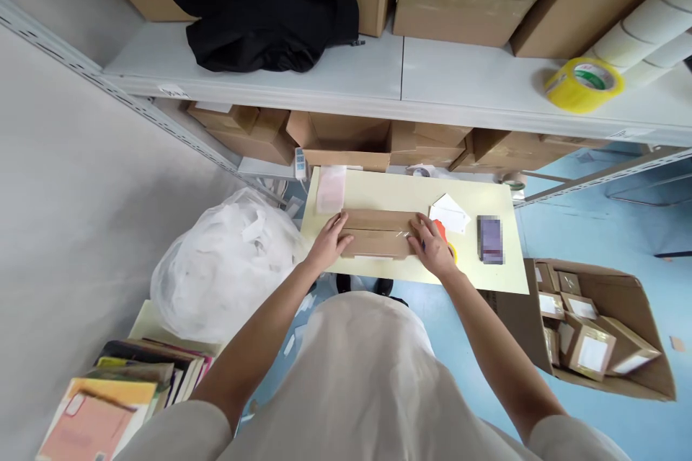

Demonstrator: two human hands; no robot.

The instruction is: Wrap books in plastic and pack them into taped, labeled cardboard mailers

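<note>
A small brown cardboard box (378, 233) lies on the pale yellow table, with a seam running along its top. My left hand (328, 243) grips its left end, thumb on the near side and fingers on the far side. The opposite end is held by my right hand (432, 246) in the same way. Clear tape glints near that right end. Partly hidden behind my right hand is a red-orange and yellow object, perhaps a tape dispenser (440, 229). White cards (450, 214) lie beyond it, and a phone-like purple item (490, 239) is further right.
A pinkish paper (331, 189) lies at the table's (389, 187) back left. Left of the table bulges a white plastic bag (227, 266), near stacked books (135, 389). On the right, a large carton (643, 317) holds several parcels. The shelf (454, 72) ahead carries boxes and yellow tape (584, 85).
</note>
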